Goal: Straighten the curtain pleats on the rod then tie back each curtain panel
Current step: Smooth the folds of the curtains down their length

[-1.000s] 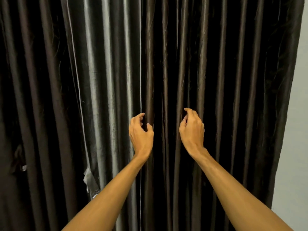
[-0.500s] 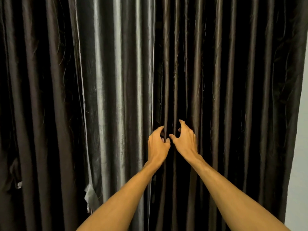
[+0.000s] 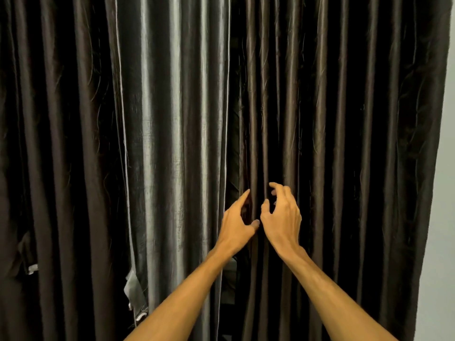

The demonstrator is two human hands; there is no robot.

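Pale wall [image 3: 443, 242] shows only as a strip down the right edge; nearly everything else is dark, glossy curtain hanging in long vertical folds, with the rod out of view above. 2 panels meet just left of centre: the left panel [image 3: 172, 143] catches a silvery sheen, the right panel [image 3: 344, 143] reads deep brown, and a narrow dark gap [image 3: 234, 168] runs between them. The leading pleat [image 3: 253, 143] of the right panel runs straight up and down, directly ahead of both hands and between them. The left hand [image 3: 237, 222] reaches it with fingers extended and thumb spread, touching its left side without clamping. The right hand [image 3: 283, 217] sits just right of it, fingers bent and thumb held apart, gripping nothing visible. Both seem equally near, so a pinch from either side looks likely.
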